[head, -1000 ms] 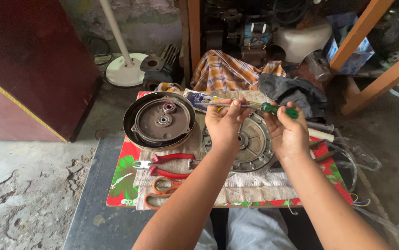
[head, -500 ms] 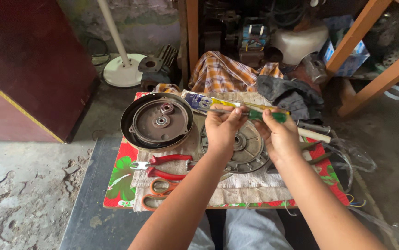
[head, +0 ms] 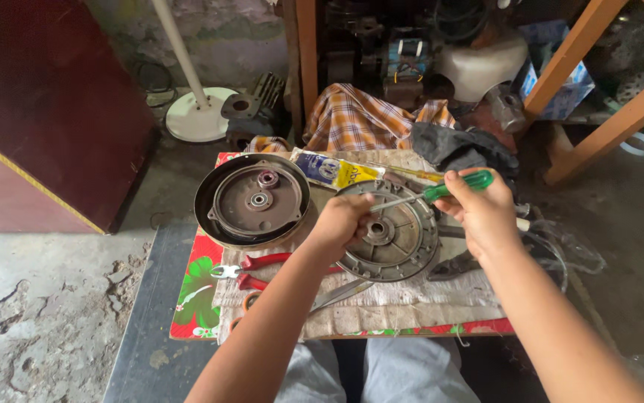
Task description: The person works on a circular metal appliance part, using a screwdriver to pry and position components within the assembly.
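While the right hand (head: 486,213) is clamped around the green translucent handle of a screwdriver (head: 430,194), the tool's thin metal shaft slants down and left toward the left hand (head: 344,220), which is closed in a fist over the near-left rim of a round, ribbed grey metal motor cover (head: 396,242). What the left fingers pinch cannot be told. The grey cover lies flat near the middle of a low work board (head: 191,298) spread with a floral red-and-green sheet and a pale woven cloth (head: 411,306). Just beside it, toward the board's far-left corner, sits a dark round metal housing (head: 251,200) with a rusty inner plate and small bearings at its centre. Red-handled pliers (head: 258,269) lie along the left side, in front of that housing, with orange-handled scissors (head: 322,298) partly under the left forearm near the front edge. A yellow-and-blue tube (head: 333,170) rests at the far edge. Behind the board lie a crumpled orange plaid cloth (head: 359,119) and a dark grey rag (head: 460,145). A white round stand base (head: 198,116) sits on the concrete floor beyond the far-left corner.
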